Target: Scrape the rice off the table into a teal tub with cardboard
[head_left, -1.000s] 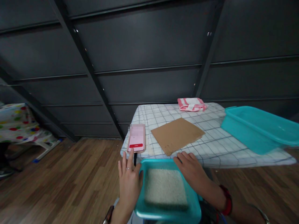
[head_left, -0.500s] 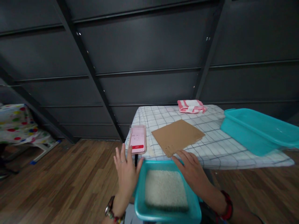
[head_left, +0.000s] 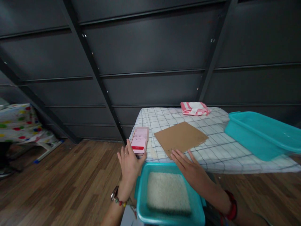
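Our left hand (head_left: pixel 129 162) has moved up since a sec ago, fingers open & flat, tips now on the phone (head_left: pixel 139 141) at the table (head_left: pixel 218 147) corner. Right hand (head_left: pixel 191 169), fingers spread, holds nothing, rests on the far rim of the teal tub w/ rice (head_left: pixel 167 192) nr the cardboard (head_left: pixel 180 138) — looks like a screen tap, tub stays put.

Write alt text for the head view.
A left hand reaches a pink phone on a checked table; the right hand rests at a teal rice tub, beside cardboard.
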### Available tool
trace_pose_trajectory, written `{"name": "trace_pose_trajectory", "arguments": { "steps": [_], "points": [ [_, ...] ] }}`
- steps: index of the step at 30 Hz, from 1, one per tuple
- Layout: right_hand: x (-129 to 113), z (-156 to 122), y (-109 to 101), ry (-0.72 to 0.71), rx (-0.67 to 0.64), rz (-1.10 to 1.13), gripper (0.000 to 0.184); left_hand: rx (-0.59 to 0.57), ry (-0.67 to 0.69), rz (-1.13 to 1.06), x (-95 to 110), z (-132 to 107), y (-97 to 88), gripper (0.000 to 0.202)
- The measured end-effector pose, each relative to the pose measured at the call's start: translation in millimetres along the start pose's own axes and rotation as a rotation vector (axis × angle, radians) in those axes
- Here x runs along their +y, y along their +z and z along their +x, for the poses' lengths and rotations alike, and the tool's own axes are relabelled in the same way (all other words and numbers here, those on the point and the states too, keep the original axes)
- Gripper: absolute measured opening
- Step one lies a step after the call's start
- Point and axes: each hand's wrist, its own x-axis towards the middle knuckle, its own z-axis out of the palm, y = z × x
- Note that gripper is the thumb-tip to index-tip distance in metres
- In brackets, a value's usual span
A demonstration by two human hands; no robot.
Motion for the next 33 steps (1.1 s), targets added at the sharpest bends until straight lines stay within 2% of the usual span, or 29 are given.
{"name": "trace_pose_trajectory", "arguments": {
  "steps": [5, 9, 12, 15, 20, 24, 27, 33],
  "points": [
    [1, -2, 3, -0.036, 0.01, 0.009, 0.05, 0.018, 0.004, 0.058, 1, -1, -0.9, 0.078],
    [1, -3, 4, -0.024, 0.019, 0.048, 0.05, 0.058, -0.045, 0.058, 4, -1, -0.7, 0.079],
    [2, -2, 2, -0.023, 0.026, 0.057, 0.051, 0.044, -0.051, 0.045, 5, -2, -0.2, 0.078],
    [2, -1, 0, -0.029, 0.022, 0.035, 0.052, 0.04, -0.039, 0.024, 4, -8, -0.5, 0.077],
    [1, -1, 1, -0.024, 0.025, 0.016, 0.049, 0.12, 0.048, 0.031, 4, -15, -3.4, 0.074],
    [0, -4, 7, -0.018, 0.026, 0.034, 0.048, 0.036, -0.016, 0.104, 8, 1, -4.2, 0.086],
    [0, -6, 8, -0.005, 0.025, 0.055, 0.049, -0.056, -0.012, 0.153, 11, 12, -4.3, 0.085],
    [3, -4, 0, -0.045, 0.034, 0.038, 0.048, 0.008, -0.05, 0.187, 14, 8, -2.5, 0.079]
  ]
}}
